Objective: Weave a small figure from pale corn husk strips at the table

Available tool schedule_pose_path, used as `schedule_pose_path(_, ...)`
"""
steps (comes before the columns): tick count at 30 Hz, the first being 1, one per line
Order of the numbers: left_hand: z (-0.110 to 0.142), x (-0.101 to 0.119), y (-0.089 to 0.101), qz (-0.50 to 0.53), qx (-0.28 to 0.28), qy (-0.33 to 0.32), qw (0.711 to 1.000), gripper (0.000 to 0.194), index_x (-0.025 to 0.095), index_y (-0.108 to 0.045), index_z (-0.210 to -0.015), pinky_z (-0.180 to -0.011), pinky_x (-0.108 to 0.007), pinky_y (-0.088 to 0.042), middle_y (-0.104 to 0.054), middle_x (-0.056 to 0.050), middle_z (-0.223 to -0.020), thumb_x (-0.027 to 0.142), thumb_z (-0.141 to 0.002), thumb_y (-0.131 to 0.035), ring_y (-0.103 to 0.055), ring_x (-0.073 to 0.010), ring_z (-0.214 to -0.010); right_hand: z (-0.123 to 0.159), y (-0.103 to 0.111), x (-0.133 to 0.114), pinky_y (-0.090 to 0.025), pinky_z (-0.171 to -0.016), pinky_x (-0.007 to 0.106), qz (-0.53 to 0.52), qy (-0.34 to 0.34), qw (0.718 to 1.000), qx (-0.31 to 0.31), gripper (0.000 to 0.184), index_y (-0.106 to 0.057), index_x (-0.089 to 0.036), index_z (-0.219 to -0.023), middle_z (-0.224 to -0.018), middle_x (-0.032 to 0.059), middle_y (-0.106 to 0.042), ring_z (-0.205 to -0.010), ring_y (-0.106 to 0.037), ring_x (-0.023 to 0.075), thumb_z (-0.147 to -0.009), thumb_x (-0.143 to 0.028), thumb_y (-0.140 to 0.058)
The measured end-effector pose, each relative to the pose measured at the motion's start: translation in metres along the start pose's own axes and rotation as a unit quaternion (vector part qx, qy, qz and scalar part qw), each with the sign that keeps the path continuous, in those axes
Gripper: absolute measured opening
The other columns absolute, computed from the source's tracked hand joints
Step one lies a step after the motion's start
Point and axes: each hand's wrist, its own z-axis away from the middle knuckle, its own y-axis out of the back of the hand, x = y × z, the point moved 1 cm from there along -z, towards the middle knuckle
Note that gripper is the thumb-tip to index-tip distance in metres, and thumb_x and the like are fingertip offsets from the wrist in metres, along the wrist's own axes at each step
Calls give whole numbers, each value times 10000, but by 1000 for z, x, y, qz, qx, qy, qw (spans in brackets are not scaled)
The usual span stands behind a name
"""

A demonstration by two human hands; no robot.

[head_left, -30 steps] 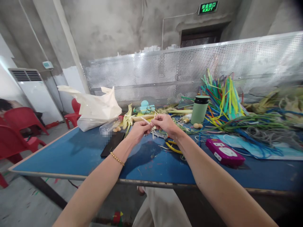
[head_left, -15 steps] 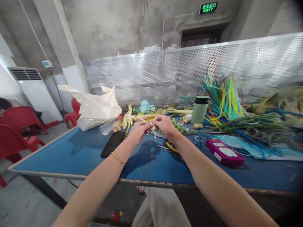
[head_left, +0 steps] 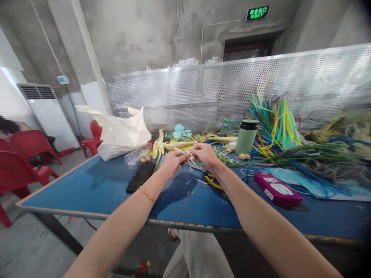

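Over the middle of the blue table [head_left: 95, 193], my left hand [head_left: 174, 162] and my right hand [head_left: 205, 156] meet with their fingertips pinched together. Between them is a small bundle of pale, thin strips [head_left: 189, 155], its ends sticking out past the fingers. The strips look like dried husk or straw, but they are too small to tell for sure. Both hands are closed on this piece. Below my right wrist lies a tool with yellow handles [head_left: 213, 181]. A black phone-like slab [head_left: 141, 177] rests left of my left wrist.
A white plastic bag [head_left: 121, 133] and a clear bottle [head_left: 136, 154] stand at the left. Corn husks [head_left: 176, 145] lie behind my hands. To the right are a green thermos [head_left: 246, 137], a purple box [head_left: 278, 190], colourful strips [head_left: 285, 119] and tangled cords [head_left: 321, 158].
My hands have stayed pinched on the pale strips and shifted only slightly, fingers a little rearranged. The whole view has moved slightly right and down.
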Motion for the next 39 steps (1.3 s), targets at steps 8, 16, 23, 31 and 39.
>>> schedule_pose_path(8, -3, -2, 3, 59, 19, 14, 998, 252, 101, -672, -717, -584, -254, -423, -661, -48, -674, 260, -623, -843, -579, -114, -578, 0, 2, -1, -355, -449, 218, 9, -11, 1000, -6, 251, -596, -155, -618, -538, 8, -604, -470, -490, 93, -721, -361, -695)
schedule_pose_path(16, -2, 1, 3, 83, -6, 5, 997, 278, 93, -669, -772, -577, -252, -418, -674, -68, -688, 295, -660, -824, -594, -126, -592, -1, 2, 7, -366, -482, 226, -23, 6, 998, -63, 220, -633, -148, -627, -562, 19, -644, -504, -524, 108, -629, -347, -725)
schedule_pose_path(23, -1, 5, 5, 83, -17, 21, 996, 314, 87, -713, -790, -588, -282, -435, -674, -57, -665, 284, -595, -860, -570, -123, -558, -1, 7, -1, -329, -441, 227, -86, -42, 994, -42, 246, -614, -150, -599, -485, -19, -561, -447, -452, 89, -552, -343, -760)
schedule_pose_path(31, 2, 8, 6, 2, 20, 5, 1000, 222, 106, -700, -727, -527, -247, -376, -659, -48, -646, 276, -630, -806, -551, -116, -536, -3, 7, 3, -360, -512, 240, 32, 39, 997, -61, 302, -638, -145, -649, -570, 2, -589, -538, -503, 112, -666, -439, -706)
schedule_pose_path(39, -2, 8, 6, -102, 45, -33, 993, 115, 125, -655, -696, -531, -250, -358, -615, -22, -581, 222, -700, -717, -514, -115, -511, -6, 5, 7, -306, -516, 246, 99, 66, 991, -62, 279, -611, -151, -571, -520, -13, -549, -514, -441, 98, -688, -392, -689)
